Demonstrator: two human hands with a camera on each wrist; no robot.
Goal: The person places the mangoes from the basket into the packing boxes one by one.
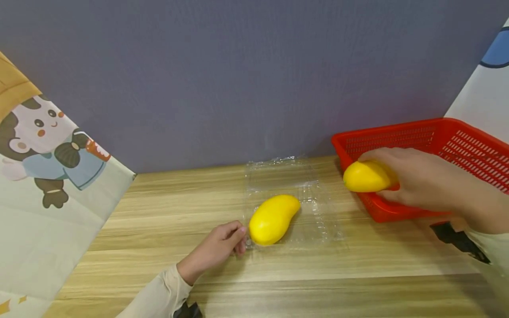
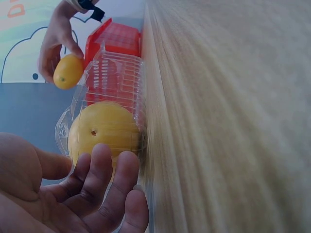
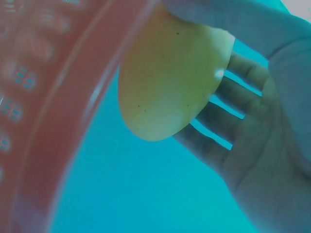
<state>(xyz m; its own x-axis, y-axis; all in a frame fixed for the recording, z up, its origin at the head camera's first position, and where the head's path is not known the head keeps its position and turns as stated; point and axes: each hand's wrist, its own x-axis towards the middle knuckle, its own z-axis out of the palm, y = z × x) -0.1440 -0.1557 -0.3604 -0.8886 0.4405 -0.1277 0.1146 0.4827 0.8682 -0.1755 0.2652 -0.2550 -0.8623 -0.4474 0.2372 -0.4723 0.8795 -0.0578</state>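
My right hand (image 1: 425,179) grips a yellow mango (image 1: 366,176) over the left rim of a red plastic basket (image 1: 381,215). In the right wrist view, thumb and fingers hold this mango (image 3: 170,82) from opposite sides, beside the basket's wall. A second, larger mango (image 1: 274,219) lies in a clear plastic clamshell box (image 1: 318,221) on the table, its lid folded back. My left hand (image 1: 218,245) rests at the box's near left corner with loosely bent fingers. The left wrist view has these fingers (image 2: 99,170) close to the box; whether they touch it is unclear.
The wood-grain table (image 1: 167,212) ends at a grey upright panel (image 1: 222,88) behind the box and basket. A cartoon-printed sheet (image 1: 79,221) borders the left side, and another printed panel (image 1: 485,101) stands at the right.
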